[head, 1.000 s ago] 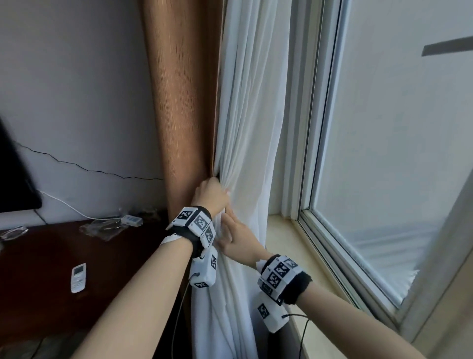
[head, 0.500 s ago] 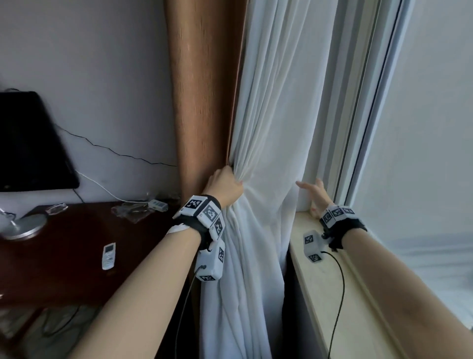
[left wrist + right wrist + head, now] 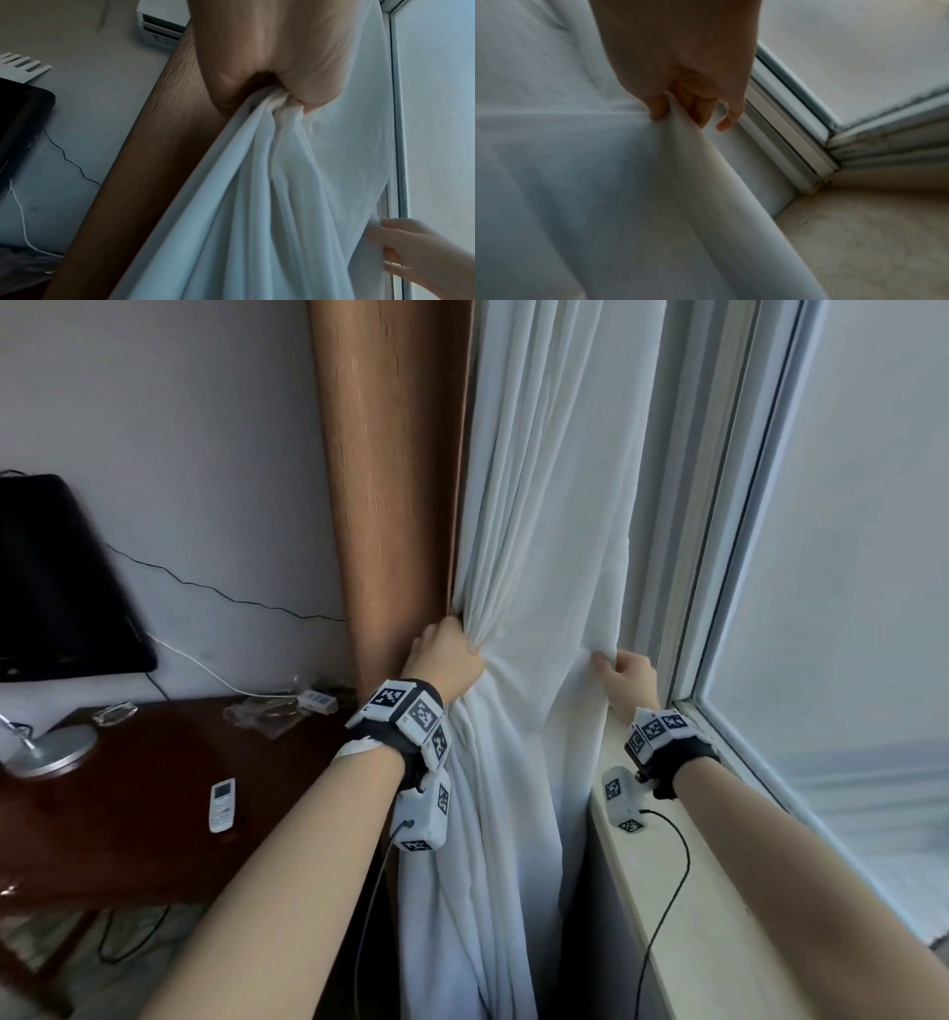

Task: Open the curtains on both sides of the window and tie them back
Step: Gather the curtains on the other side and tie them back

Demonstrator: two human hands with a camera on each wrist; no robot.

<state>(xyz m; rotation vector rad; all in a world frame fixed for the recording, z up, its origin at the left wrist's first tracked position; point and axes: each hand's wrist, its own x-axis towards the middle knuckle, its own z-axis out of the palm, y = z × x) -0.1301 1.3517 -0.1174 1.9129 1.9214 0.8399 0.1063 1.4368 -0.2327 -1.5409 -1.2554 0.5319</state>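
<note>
A white sheer curtain (image 3: 544,557) hangs gathered at the left side of the window (image 3: 847,557), beside a brown wood-grain panel (image 3: 395,480). My left hand (image 3: 444,654) grips a bunch of its folds (image 3: 280,105) against that panel. My right hand (image 3: 624,675) pinches the curtain's right edge (image 3: 672,113) between thumb and fingers, just left of the window frame (image 3: 782,130) and above the sill. The fabric stretches between the two hands. No tie-back shows.
A beige sill (image 3: 683,891) runs along the window at lower right. At left stand a dark wooden desk (image 3: 128,814) with a white remote (image 3: 222,804), a lamp base (image 3: 49,752) and a black screen (image 3: 51,588). Cables hang on the wall.
My right hand left the left hand, swung right towards the window frame and now pinches the curtain's right edge. The left hand has kept its grip on the folds.
</note>
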